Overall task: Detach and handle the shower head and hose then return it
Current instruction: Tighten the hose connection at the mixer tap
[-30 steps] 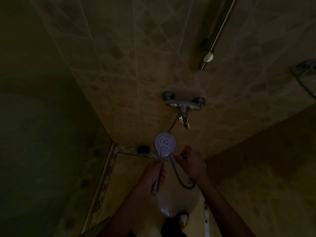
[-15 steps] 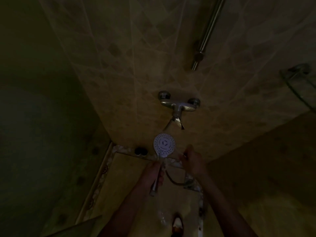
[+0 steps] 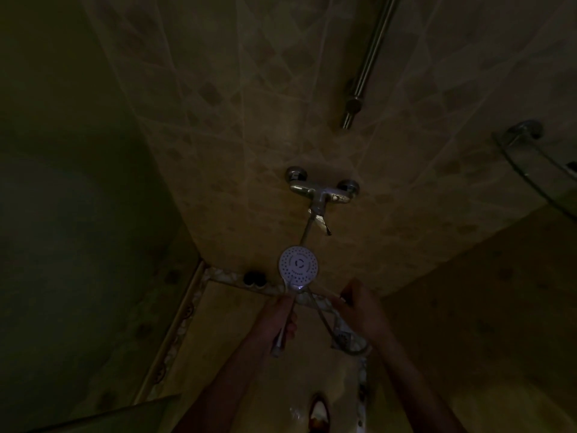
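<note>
A white round shower head [image 3: 298, 264] faces me, low in front of the tiled wall. My left hand [image 3: 278, 320] grips its handle just below the head. The metal hose [image 3: 326, 323] runs down from the chrome tap [image 3: 321, 195], passes behind the head, loops at the lower right and comes back to the bottom of the handle. My right hand [image 3: 359, 307] hovers just right of the hose with its fingers curled. In this dim light I cannot tell whether it pinches anything.
A vertical metal rail [image 3: 367, 64] is fixed to the wall at the upper right. The curved rim of a corner shelf [image 3: 530, 164] juts in at the right edge. A dark drain [image 3: 254, 278] sits at the floor's back edge. A foot [image 3: 318, 412] stands below.
My right hand has drawn a little to the right, away from the shower head. The hose loop has swung lower and to the right. My left hand keeps its grip on the handle.
</note>
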A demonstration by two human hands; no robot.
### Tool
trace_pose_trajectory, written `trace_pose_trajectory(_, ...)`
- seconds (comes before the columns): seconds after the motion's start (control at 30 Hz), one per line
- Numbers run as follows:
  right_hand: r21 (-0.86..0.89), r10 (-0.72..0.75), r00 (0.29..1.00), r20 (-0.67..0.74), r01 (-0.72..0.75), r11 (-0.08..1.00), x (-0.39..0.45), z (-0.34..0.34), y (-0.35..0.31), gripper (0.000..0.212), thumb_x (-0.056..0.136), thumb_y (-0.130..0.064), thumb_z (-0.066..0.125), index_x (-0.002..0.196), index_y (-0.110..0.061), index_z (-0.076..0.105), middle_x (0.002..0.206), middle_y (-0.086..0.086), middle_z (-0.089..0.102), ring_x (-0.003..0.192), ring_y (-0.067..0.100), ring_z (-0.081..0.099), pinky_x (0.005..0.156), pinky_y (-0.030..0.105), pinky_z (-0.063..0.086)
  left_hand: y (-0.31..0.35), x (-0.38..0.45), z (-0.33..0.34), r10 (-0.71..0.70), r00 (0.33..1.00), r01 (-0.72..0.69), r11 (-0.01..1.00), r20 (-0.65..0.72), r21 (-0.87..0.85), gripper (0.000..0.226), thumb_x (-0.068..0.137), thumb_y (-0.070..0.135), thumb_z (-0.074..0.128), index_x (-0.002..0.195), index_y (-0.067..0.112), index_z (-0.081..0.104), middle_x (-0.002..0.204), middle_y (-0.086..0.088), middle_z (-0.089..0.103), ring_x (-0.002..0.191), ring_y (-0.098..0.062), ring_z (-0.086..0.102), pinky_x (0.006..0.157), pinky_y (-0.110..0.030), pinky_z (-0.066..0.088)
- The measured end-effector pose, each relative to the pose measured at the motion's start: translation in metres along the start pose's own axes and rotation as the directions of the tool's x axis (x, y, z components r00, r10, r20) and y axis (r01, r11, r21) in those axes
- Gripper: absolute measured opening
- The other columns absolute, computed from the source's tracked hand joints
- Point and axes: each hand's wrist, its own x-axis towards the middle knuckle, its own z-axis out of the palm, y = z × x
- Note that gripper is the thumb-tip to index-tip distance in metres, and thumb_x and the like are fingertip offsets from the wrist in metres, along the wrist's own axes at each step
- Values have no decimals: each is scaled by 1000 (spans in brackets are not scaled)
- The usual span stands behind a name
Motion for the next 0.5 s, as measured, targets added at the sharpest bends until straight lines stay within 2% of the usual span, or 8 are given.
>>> trace_pose_trajectory(0.13, -29, -15, 1000, 14, 15, 999, -6, 4, -9, 26, 84, -31, 67, 80, -14, 48, 73, 2, 55, 72, 17, 53, 59, 28, 33, 0, 0, 0, -16, 1000, 16, 1000, -12, 12, 28, 96, 27, 43, 78, 8, 52, 56, -6, 51, 34, -11, 44, 36, -18, 34)
trace_pose_trajectory(0.23, -35, -13, 1000, 12, 14, 999, -5, 6, -13, 26, 85, -30, 67, 82, -13, 47, 74, 2, 56, 71, 18, 54, 57, 26, 30, -2, -1, 0, -7, 1000, 8, 1000, -19, 27, 33, 96, 32, 44, 73, 10, 54, 56, -5, 52, 34, -11, 45, 37, -18, 35)
trace_pose_trajectory(0.4, -28, 33, 999, -30, -34, 999, 4, 3, -12, 30, 88, -27, 64, 100, -1, 53, 91, 15, 66, 87, 30, 63, 64, 28, 38, -7, -2, -3, -4, 1000, 4, 1000, -19, 24, 31, 97, 29, 43, 76, 9, 53, 55, -3, 53, 35, -11, 46, 38, -18, 35)
trace_pose_trajectory(0.5, -46, 47, 998, -32, -49, 998, 5, 1, -9, 33, 88, -27, 64, 102, 0, 53, 95, 17, 67, 90, 30, 63, 69, 30, 41, -9, -2, -5, 19, 1000, -19, 1000, -5, 9, 32, 96, 31, 46, 71, 12, 53, 51, -2, 53, 38, -14, 45, 40, -20, 35)
